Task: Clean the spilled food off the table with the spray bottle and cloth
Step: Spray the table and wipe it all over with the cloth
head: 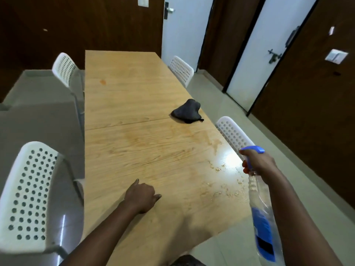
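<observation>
Spraying stage, wiping not begun: right hand (258,164) grips the spray bottle (263,217) by its neck, fingers curled at the trigger, nozzle aimed over the spilled food (222,181), which lies as wet crumbs near the desk's (134,150) right edge. Left hand (141,196) rests on the desk holding nothing, fingers loosely curled. The cloth (187,111) lies bunched and untouched farther up the desk, well apart from the mess; an orange stain (102,81) at the far left also looks uncleaned.
</observation>
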